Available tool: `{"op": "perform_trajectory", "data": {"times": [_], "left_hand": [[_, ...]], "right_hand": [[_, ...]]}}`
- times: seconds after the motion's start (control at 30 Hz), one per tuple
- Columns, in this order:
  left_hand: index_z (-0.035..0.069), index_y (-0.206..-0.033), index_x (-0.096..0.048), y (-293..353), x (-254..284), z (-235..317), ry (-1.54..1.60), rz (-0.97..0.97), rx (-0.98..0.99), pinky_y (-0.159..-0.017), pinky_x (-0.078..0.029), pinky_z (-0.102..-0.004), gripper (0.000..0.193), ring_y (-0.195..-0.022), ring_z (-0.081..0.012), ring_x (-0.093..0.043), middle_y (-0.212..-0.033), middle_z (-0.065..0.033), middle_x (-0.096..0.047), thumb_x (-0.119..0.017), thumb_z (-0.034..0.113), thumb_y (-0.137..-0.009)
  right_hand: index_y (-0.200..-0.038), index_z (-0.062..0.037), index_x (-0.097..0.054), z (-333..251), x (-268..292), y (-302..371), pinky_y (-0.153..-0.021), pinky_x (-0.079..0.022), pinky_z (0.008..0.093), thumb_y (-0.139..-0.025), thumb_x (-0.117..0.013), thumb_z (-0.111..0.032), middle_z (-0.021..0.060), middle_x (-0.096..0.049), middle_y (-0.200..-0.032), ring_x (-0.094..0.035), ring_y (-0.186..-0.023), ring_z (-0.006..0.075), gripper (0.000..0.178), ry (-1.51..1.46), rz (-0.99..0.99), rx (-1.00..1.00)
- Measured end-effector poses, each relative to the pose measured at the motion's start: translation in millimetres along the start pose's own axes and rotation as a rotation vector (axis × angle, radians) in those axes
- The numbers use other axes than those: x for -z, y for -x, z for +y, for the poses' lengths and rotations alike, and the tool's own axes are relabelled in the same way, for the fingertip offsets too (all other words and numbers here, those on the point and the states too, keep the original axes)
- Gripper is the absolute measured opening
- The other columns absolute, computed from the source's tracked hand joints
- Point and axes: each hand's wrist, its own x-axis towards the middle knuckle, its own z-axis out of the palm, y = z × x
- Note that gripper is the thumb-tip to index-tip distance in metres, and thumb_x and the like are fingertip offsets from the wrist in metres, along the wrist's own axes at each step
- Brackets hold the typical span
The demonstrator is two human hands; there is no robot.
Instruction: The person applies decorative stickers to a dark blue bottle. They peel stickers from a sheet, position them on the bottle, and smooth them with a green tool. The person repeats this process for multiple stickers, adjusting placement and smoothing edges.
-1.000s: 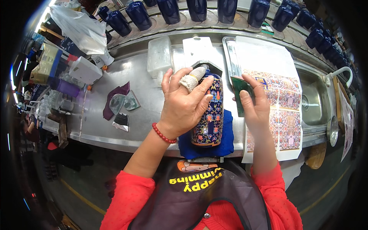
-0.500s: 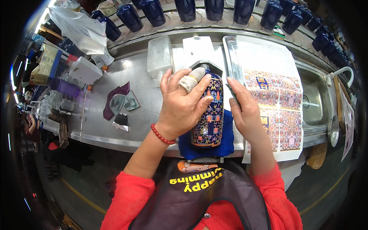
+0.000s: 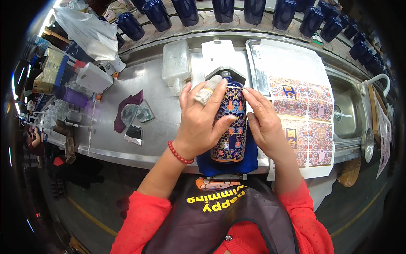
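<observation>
A dark blue bottle (image 3: 230, 135) with a colourful floral pattern lies on a blue cloth (image 3: 250, 158), its neck at an angular metal holder (image 3: 239, 75). My left hand (image 3: 198, 120) rests along its left side, fingers spread, index near the shoulder and thumb over the front. Pale cloth wrapping (image 3: 205, 95) covers one finger of that hand; a red bead bracelet circles the wrist. Against the bottle's upper right side, my right hand (image 3: 266, 125) has its fingertips at the pattern's edge. Whatever lies between its thumb and fingers is hidden.
Patterned decal sheets (image 3: 300, 122) lie right of the bottle, near a metal tray (image 3: 256, 63) and a sink (image 3: 347, 114). A clear plastic container (image 3: 176, 61) stands behind my left hand. Greenish flat pieces (image 3: 145, 112) lie left. Several plain blue bottles (image 3: 223, 10) line the back.
My right hand has moved left, from beside the bottle onto its upper right side. My left wrapped finger has shifted off the neck. The blue bottles behind have moved right.
</observation>
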Motion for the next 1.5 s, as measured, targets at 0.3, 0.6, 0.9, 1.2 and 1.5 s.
{"op": "perform_trajectory", "data": {"times": [0.3, 0.6, 0.9, 1.2, 1.5], "left_hand": [[-0.002, -0.156, -0.03, 82, 2, 15, -0.008, -0.129, 0.075, -0.117, -0.013, -0.0624, 0.109, -0.139, -0.0435, -0.038, -0.154, -0.0269, -0.039, -0.077, 0.057, -0.077], [0.0, -0.15, -0.046, 65, 24, 27, -0.241, -0.185, -0.024, -0.117, -0.008, -0.0664, 0.097, -0.141, -0.0414, -0.039, -0.14, -0.0215, -0.057, -0.073, 0.061, -0.078], [0.01, -0.144, -0.056, 27, 16, -17, 0.038, -0.031, 0.076, -0.115, -0.016, -0.0618, 0.069, -0.128, -0.0386, -0.044, -0.132, -0.0164, -0.059, -0.048, 0.062, -0.099], [0.012, -0.139, -0.061, 13, 0, -29, 0.104, 0.074, 0.074, -0.115, -0.021, -0.0591, 0.053, -0.123, -0.0332, -0.05, -0.124, -0.0126, -0.065, -0.056, 0.048, -0.1], [0.011, -0.129, -0.069, 17, -2, -30, 0.017, 0.162, -0.013, -0.113, -0.027, -0.0572, 0.041, -0.117, -0.032, -0.055, -0.12, -0.0116, -0.068, -0.064, 0.036, -0.097]], "right_hand": [[-0.147, -0.0011, -0.049, 3, 1, 5, -0.114, -0.039, 0.0404, -0.097, -0.056, 0.001, 0.0222, -0.053, -0.146, -0.05, -0.137, 0.0353, 0.05, -0.005, -0.047, -0.068], [-0.146, -0.0003, -0.05, -5, 7, 0, -0.109, -0.043, 0.0422, -0.099, -0.062, -0.008, 0.0249, -0.055, -0.14, -0.053, -0.131, 0.0384, 0.049, 0.043, -0.004, -0.028], [-0.146, -0.0078, -0.053, -12, 2, -13, -0.104, -0.045, 0.0438, -0.098, -0.065, -0.016, 0.0247, -0.054, -0.138, -0.054, -0.123, 0.0409, 0.05, 0.092, -0.071, -0.032], [-0.145, -0.0091, -0.054, -11, 2, -13, -0.105, -0.044, 0.0462, -0.098, -0.065, -0.018, 0.0254, -0.051, -0.139, -0.053, -0.121, 0.0411, 0.05, 0.194, -0.105, -0.025], [-0.144, -0.007, -0.055, -16, 4, -16, -0.103, -0.046, 0.0444, -0.096, -0.068, -0.018, 0.0249, -0.052, -0.139, -0.055, -0.119, 0.0397, 0.051, 0.232, -0.111, -0.027]]}}
